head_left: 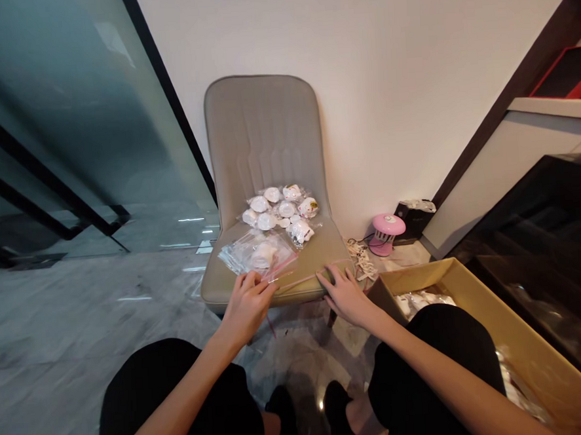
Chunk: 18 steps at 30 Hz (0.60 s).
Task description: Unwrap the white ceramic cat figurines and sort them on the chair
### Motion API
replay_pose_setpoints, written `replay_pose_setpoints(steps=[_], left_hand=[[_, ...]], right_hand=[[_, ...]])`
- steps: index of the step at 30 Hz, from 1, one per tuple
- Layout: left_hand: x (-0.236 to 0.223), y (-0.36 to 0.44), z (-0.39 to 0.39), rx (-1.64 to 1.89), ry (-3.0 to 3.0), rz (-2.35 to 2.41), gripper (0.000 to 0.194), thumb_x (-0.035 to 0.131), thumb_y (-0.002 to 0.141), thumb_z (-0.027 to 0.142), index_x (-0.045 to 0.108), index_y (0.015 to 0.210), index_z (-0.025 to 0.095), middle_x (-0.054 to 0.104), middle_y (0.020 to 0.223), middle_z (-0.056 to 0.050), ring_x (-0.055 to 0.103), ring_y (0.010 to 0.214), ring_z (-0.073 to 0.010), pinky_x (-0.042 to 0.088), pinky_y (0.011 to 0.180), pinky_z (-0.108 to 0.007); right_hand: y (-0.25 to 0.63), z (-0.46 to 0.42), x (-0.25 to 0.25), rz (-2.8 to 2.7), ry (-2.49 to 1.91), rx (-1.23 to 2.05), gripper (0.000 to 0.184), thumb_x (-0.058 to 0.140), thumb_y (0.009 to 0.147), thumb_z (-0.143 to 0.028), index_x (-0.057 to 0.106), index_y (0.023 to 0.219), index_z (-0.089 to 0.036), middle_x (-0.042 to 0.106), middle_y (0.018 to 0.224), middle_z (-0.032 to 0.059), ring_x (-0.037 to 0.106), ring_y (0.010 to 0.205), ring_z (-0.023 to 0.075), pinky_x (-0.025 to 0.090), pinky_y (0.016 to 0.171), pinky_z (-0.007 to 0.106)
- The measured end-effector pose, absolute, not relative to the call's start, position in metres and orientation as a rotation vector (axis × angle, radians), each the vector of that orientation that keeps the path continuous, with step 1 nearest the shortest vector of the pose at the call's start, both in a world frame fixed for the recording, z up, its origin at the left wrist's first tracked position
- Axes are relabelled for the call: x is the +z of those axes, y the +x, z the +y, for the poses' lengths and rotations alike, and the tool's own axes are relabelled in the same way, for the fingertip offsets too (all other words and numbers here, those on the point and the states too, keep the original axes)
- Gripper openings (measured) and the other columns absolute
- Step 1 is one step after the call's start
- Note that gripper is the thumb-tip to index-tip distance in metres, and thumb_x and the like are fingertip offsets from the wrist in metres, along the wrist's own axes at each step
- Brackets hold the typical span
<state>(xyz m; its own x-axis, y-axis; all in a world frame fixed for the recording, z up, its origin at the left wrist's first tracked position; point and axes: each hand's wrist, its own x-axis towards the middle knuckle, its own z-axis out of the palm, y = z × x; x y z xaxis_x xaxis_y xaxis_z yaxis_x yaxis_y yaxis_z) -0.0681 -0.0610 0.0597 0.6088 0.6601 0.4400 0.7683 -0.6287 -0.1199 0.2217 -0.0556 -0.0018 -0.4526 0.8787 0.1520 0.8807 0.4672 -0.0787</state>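
Left hand (249, 305) at the clear bags (238, 250), fingers bent, grip unclear — right hand (345, 296) on the chair (265, 127)'s front edge, fingers spread

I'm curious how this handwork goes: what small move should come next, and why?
Perhaps bring the right hand to the clear bag, at its pink edge: the left hand has its fingers there, while the right fingers rest at the front of the seat, apart from the bag.
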Motion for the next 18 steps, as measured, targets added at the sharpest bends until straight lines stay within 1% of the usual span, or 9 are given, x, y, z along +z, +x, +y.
replay_pose_setpoints(steps=[7,11,18], left_hand=[[0.061,-0.084,-0.067,-0.535,-2.497,-1.221,0.017,0.058,0.095,0.020,0.070,0.107,0.024,0.073,0.087,-0.006,0.053,0.092,-0.0242,0.036,0.082,-0.039],[0.062,-0.093,-0.072,-0.570,-2.483,-1.255,0.016,0.058,0.096,0.022,0.070,0.107,0.024,0.073,0.084,-0.005,0.054,0.093,-0.0243,0.036,0.082,-0.039],[0.061,-0.118,-0.084,-0.646,-2.413,-1.345,0.015,0.060,0.095,0.023,0.072,0.104,0.024,0.075,0.087,-0.004,0.055,0.090,-0.0238,0.036,0.081,-0.038]], right_hand=[[0.221,-0.055,-0.001,-2.538,-1.559,-0.023,0.059,0.053,0.093,-0.024,0.041,0.151,-0.018,0.037,0.152,0.0237,0.036,0.142,0.0348,0.028,0.114,0.058],[0.221,-0.054,-0.003,-2.529,-1.554,-0.039,0.059,0.053,0.093,-0.024,0.042,0.150,-0.017,0.038,0.152,0.0232,0.037,0.141,0.0349,0.028,0.115,0.057],[0.220,-0.055,-0.003,-2.540,-1.561,-0.040,0.059,0.053,0.092,-0.024,0.043,0.150,-0.017,0.037,0.152,0.0249,0.034,0.144,0.0365,0.029,0.114,0.058]])
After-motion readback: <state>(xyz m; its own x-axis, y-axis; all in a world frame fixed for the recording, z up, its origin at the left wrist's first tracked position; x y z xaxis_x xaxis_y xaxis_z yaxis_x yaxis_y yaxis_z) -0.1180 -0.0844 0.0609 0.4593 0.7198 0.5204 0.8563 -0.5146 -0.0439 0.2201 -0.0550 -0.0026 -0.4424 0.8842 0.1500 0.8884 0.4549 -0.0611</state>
